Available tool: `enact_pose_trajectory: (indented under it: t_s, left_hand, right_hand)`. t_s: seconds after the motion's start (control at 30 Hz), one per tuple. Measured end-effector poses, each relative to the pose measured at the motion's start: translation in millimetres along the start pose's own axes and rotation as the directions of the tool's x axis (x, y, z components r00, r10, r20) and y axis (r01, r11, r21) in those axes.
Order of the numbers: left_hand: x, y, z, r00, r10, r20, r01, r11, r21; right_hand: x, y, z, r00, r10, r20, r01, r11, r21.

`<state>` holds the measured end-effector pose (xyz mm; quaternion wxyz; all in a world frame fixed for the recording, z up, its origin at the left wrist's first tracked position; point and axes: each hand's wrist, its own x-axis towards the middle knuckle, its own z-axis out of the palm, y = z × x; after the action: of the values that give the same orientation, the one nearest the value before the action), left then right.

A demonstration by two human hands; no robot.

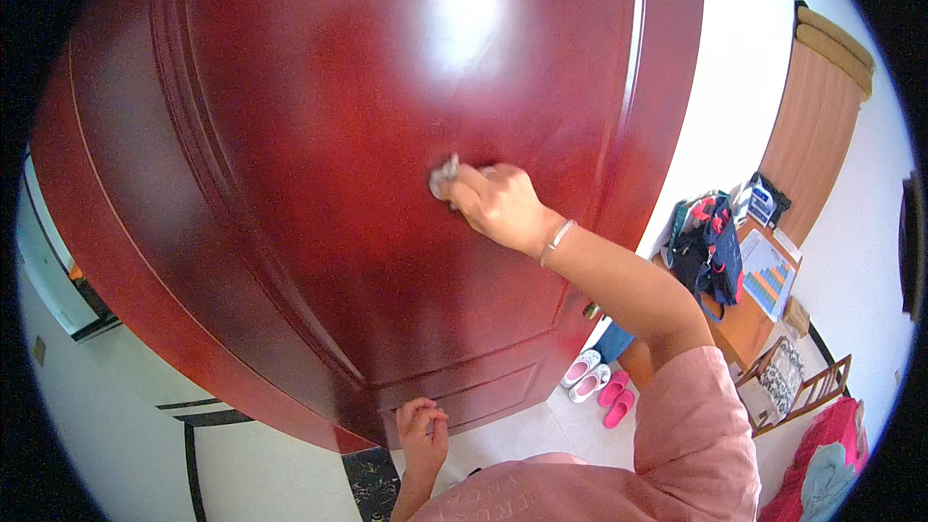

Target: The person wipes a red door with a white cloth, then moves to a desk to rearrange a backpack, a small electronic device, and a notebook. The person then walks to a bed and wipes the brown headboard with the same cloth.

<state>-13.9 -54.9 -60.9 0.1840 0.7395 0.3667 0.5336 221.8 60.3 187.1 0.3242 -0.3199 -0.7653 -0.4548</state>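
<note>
A glossy reddish-brown panelled door (326,181) fills most of the view, with a bright glare on its upper panel. My right hand (504,206), with a bracelet (557,242) at its wrist, presses a crumpled greyish-white cloth (444,177) against the middle of that panel. The fingers cover part of the cloth. Lower down, my left hand (422,429) is held in front of the door's bottom part, fingers loosely bent and thumb apart, with nothing visible in it. Whether it touches the door I cannot tell. A round door knob (591,311) shows below my right forearm.
To the right, a wooden desk (750,326) bears bags (714,250) and a colourful chart (768,275). A wooden chair (786,384) with a patterned cushion stands nearby. White slippers (586,377) and pink slippers (616,399) lie on the tiled floor (507,442) by the door's edge.
</note>
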Motion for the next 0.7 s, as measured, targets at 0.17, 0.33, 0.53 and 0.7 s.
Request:
enact_pose_trajectory:
  t_s: [0.17, 0.33, 0.53, 0.7]
  left_hand:
    - [-8, -7, -12, 0.994, -0.081, -0.074, 0.083, 0.996, 0.013]
    - [-8, -11, -7, 0.998, -0.051, -0.025, 0.051, 0.999, -0.004]
    - [-6, -10, -23, 0.999, -0.033, -0.026, 0.034, 0.998, 0.050]
    - [-13, -20, -23, 0.994, -0.101, -0.037, 0.101, 0.995, 0.018]
  right_hand:
    - [-48, 53, -37, 0.908, 0.412, -0.073, -0.418, 0.881, -0.223]
    - [5, 64, -41, 0.733, 0.547, -0.405, -0.603, 0.797, -0.014]
    - [-14, 28, -21, 0.966, 0.258, -0.030, -0.258, 0.935, -0.243]
    - [57, 85, -52, 0.556, 0.639, -0.532, -0.758, 0.652, -0.009]
